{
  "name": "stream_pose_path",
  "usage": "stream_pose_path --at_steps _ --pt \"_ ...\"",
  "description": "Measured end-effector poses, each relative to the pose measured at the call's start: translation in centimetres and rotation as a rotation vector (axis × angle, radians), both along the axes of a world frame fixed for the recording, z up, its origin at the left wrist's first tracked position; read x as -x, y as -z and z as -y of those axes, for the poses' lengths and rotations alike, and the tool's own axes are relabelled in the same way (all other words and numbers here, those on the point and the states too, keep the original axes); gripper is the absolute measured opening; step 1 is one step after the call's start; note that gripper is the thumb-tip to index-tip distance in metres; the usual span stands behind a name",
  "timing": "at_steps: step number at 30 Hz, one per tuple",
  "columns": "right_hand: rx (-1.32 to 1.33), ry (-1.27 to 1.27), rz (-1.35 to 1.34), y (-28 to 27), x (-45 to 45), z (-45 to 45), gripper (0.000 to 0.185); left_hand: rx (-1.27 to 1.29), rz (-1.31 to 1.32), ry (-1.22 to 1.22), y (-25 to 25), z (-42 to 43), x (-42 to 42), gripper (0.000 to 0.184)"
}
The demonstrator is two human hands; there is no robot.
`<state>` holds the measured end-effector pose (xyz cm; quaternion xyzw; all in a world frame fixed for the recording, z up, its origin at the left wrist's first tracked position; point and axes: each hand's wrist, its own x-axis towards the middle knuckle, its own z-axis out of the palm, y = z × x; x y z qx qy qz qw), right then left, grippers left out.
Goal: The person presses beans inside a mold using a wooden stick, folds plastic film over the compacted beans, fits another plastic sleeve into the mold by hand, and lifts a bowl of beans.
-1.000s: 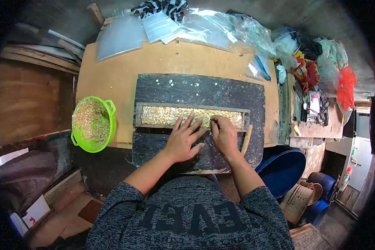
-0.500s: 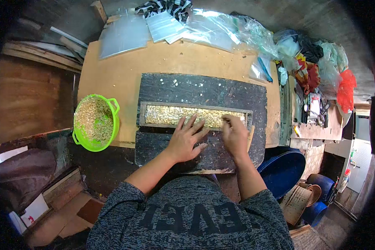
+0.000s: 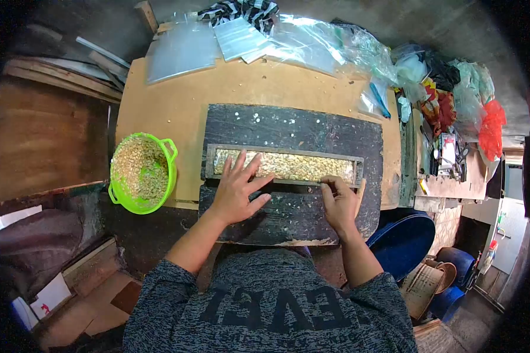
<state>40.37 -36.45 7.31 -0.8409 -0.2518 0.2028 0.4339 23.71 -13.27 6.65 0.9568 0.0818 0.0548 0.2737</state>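
Note:
A long narrow wooden frame [image 3: 285, 150] lies on a dark scuffed board [image 3: 294, 126]. It is packed with pale yellow kernels or split beans [image 3: 303, 166], which shine as if under clear plastic film. My left hand [image 3: 237, 191] is spread open, its fingertips resting on the left part of the filling. At the frame's near edge, towards the right, my right hand [image 3: 340, 204] has its thumb and fingers bent together in a pinch. What sits between those fingertips is too small to make out. A thin wooden stick [image 3: 360, 191] lies partly behind the right hand.
A lime-green basket [image 3: 172, 170] with loose pale bits inside stands left of the board. Clear plastic sheets [image 3: 182, 53] and crumpled bags [image 3: 365, 50] line the table's far edge. A blue drum [image 3: 403, 247] stands low at the right, below a side bench [image 3: 444, 187] with clutter.
My left hand has slid left along the filling. My right hand has come down from above the filling to the frame's near edge. The whole view has shifted slightly.

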Motion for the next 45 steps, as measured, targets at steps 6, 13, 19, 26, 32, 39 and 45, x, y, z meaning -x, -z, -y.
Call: stream_pose_path --at_steps 6,13,19,26,32,39,45 --pt "-0.046 0.085 -0.111 0.6 1.5 -4.0 0.016 0.012 0.006 0.019 0.9 -0.4 1.1 0.049" --pt "-0.018 -0.086 0.069 1.1 2.8 -8.5 0.015 0.036 0.004 0.024 1.0 -0.5 1.2 0.05" --pt "0.007 -0.217 0.311 0.9 3.2 -9.8 0.014 0.062 0.038 0.012 1.4 -0.5 1.4 0.052" --pt "0.094 -0.32 0.426 0.1 3.1 -9.8 0.021 0.056 0.046 0.023 1.6 -0.8 1.5 0.053" --pt "-0.005 -0.121 0.226 0.3 2.5 -9.2 0.018 0.04 0.034 -0.008 0.9 -1.7 2.7 0.052" --pt "-0.001 -0.111 0.021 0.9 3.5 -11.2 0.016 0.003 0.012 -0.096 0.7 -3.1 4.6 0.049" --pt "-0.015 -0.295 0.284 1.0 4.3 -12.8 0.015 0.019 0.022 -0.101 0.8 -3.1 4.7 0.05"
